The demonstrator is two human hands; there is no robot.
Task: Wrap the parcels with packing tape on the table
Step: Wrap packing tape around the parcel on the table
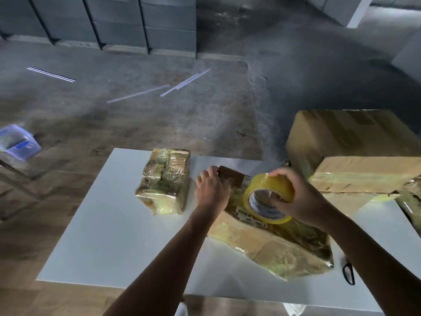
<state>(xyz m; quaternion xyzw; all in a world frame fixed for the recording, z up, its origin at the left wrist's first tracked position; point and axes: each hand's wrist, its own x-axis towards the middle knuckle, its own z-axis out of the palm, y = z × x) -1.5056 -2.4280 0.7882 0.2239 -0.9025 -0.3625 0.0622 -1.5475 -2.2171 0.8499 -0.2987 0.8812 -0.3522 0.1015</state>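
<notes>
A flat brown parcel (271, 245), partly covered in glossy clear tape, lies on the white table (109, 226) in front of me. My left hand (211, 188) rests on its far left end, fingers curled over the edge. My right hand (298, 197) grips a yellowish roll of packing tape (266, 195) just above the parcel, thumb inside the core. A smaller parcel (165, 181), fully wrapped in tape, stands to the left of my left hand.
Two large cardboard boxes (350, 142) are stacked at the table's right end. Black-handled scissors (348, 273) lie near the right front edge. A blue-white scale (17, 142) sits on a stand at far left. White strips (184, 82) lie on the floor beyond.
</notes>
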